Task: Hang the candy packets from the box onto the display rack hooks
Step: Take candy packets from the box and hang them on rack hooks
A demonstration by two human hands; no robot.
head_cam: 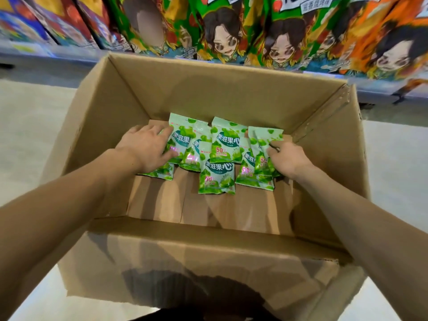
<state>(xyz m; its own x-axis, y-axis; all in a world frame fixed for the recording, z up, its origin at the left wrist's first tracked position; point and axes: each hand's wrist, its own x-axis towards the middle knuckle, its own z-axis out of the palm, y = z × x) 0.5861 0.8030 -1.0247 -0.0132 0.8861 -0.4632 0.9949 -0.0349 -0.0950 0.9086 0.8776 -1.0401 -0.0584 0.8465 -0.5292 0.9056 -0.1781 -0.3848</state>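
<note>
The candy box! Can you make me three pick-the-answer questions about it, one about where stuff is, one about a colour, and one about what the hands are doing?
1. Where are the candy packets?
A. On the floor beside the box
B. Inside the cardboard box, toward its far end
C. Hanging on hooks

2. What colour are the packets mostly?
A. Green
B. Purple
C. Black

3. What is the right hand doing?
A. Hanging loose outside the box
B. Pressing on the box flap
C. Holding packets in its grip

Answers:
1. B, since the candy packets lie on the bottom of the cardboard box, near its far wall.
2. A, they are green with white lettering.
3. C, the right hand has its fingers curled round packets at the right of the pile, while the left hand rests on packets at the left.
</note>
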